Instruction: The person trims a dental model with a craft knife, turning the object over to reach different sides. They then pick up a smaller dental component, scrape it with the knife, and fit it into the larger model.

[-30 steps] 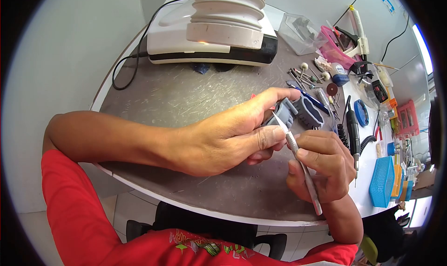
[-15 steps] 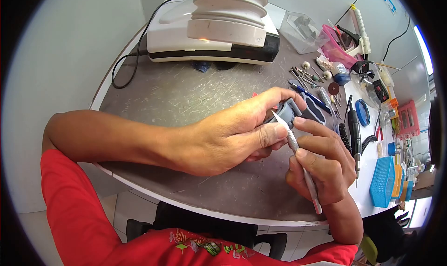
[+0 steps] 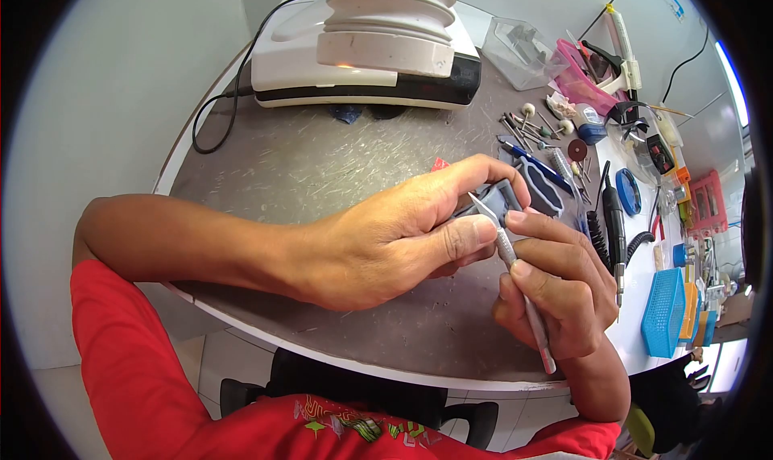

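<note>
The round grey surface is scuffed with fine scratches, and a white ribbed machine stands at its far edge. My left hand clamps its fingers on a blocky grey plastic part just above the surface. My right hand pinches a slim knurled metal knife, with the pointed blade on the part. Since a second ago, my right fingers have slid up the handle to touch the part.

Red short-sleeved shirt with printed chest graphic.
</note>
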### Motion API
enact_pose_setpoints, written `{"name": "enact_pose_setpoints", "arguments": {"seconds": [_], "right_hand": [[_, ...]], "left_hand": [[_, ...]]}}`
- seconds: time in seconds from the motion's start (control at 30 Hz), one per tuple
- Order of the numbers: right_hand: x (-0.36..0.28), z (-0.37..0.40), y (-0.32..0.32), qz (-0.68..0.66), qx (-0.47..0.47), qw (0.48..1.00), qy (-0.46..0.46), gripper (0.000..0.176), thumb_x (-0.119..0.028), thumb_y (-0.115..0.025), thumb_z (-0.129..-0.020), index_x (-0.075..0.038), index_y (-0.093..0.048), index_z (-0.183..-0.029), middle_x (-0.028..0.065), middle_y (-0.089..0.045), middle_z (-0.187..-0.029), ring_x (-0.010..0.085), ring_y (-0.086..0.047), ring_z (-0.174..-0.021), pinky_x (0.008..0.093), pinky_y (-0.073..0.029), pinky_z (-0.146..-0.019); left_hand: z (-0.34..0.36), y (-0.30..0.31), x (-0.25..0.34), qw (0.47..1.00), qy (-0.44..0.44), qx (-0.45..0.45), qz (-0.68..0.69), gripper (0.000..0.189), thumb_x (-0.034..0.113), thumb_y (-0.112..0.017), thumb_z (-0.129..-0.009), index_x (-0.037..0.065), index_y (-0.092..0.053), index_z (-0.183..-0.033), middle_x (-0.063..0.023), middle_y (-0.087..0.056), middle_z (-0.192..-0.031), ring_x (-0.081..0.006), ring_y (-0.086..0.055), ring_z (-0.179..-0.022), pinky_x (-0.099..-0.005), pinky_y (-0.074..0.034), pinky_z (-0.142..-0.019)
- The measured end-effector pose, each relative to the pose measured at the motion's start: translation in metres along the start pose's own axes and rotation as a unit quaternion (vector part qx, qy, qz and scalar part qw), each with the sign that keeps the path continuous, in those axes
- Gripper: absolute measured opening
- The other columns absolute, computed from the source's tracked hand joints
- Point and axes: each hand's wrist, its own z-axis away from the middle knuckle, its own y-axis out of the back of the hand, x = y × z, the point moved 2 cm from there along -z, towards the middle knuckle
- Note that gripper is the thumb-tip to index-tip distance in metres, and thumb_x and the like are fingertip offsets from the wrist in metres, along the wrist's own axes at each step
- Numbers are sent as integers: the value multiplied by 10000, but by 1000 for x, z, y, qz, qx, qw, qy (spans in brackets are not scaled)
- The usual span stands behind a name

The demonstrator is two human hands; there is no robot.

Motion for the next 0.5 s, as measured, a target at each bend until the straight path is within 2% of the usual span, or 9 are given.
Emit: {"name": "enact_pose_setpoints", "arguments": {"seconds": [0.37,0.5], "right_hand": [[0,0,-1,2,14,1000,4,295,38,-772,-694,4,-599,-930,130,-670,-835,321,-728,-839,370,-619,-703],[1,1,-1,-13,19,1000,5,295,29,-773,-703,6,-596,-939,130,-671,-821,320,-727,-824,375,-619,-690]], "left_hand": [[-1,-1,1,1000,-1,12,-28,435,328,-449,-1058,81,-333,-1397,51,-428,-814,-34,-338,-693,-209,-295,-616],[-1,-1,4,1000,-22,2,-15,483,306,-459,-1055,69,-282,-1437,34,-448,-842,-42,-365,-703,-209,-329,-633]]}}
